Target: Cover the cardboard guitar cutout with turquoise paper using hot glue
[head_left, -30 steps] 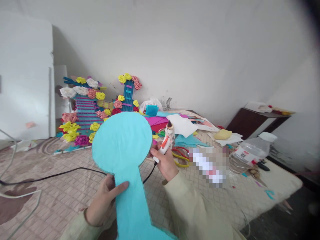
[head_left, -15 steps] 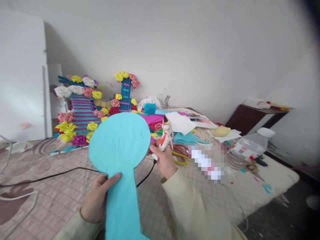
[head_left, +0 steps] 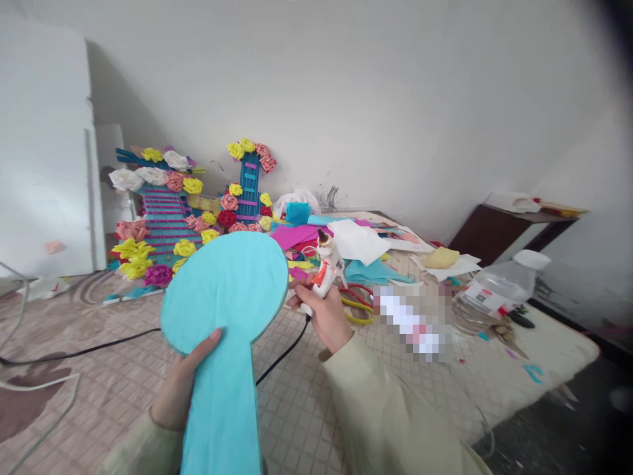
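Observation:
A turquoise paper-covered board (head_left: 227,290), with a round head on a straight stem, rises in front of me. My left hand (head_left: 185,376) grips the stem's left edge just under the round part, thumb on the front face and the other fingers hidden behind. In my right hand (head_left: 326,313) is a white glue gun (head_left: 326,274) with an orange trigger, its nozzle pointing up. A black cord runs down from its handle and passes behind the board. The glue gun is close to the round head's right edge, with a small gap between.
Number-shaped pieces decorated with paper flowers (head_left: 165,218) lean at the back left. Coloured paper sheets (head_left: 356,241) and yellow-handled scissors (head_left: 359,313) lie right of centre. A clear plastic bottle (head_left: 499,290) lies tilted at the right. A white foam board (head_left: 47,152) stands left.
The turquoise board has shifted left and slightly down with my left hand, tilting a little. My right hand keeps the glue gun in nearly the same place.

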`<state>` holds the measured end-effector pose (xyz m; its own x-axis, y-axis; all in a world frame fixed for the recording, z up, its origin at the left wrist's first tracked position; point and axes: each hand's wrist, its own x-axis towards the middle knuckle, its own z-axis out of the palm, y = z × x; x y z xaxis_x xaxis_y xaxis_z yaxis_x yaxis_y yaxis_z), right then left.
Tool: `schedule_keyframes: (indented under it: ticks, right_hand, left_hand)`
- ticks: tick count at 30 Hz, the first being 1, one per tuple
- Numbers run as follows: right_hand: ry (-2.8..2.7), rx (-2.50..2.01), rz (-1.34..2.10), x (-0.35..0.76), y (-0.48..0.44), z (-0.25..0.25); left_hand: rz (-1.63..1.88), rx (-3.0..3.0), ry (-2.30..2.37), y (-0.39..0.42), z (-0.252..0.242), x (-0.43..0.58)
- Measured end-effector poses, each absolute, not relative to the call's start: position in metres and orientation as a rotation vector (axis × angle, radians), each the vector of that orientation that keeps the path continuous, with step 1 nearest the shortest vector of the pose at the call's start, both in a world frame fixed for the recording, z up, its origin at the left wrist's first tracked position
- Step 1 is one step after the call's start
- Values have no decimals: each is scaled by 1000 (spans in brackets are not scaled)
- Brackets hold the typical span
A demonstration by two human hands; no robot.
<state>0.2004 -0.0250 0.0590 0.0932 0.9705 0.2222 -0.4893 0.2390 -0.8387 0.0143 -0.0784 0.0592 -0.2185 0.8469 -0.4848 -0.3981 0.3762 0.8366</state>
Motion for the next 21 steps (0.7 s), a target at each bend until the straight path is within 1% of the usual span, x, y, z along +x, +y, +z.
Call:
schedule_keyframes:
  ticks: [4, 9, 12, 21]
  right_hand:
    - [-916, -729, 1150, 209, -25, 63]
    - [-951, -594, 1277, 221, -24, 68]
    - [-1052, -652, 1315, 224, -26, 68]
    - [-1343, -889, 1207, 231, -37, 59]
  left_hand:
    - [1239, 539, 1399, -75, 73, 0]
    - [1402, 625, 1448, -71, 90, -24]
    - [1422, 671, 1435, -70, 97, -35]
    - [1391, 601, 1405, -73, 101, -53]
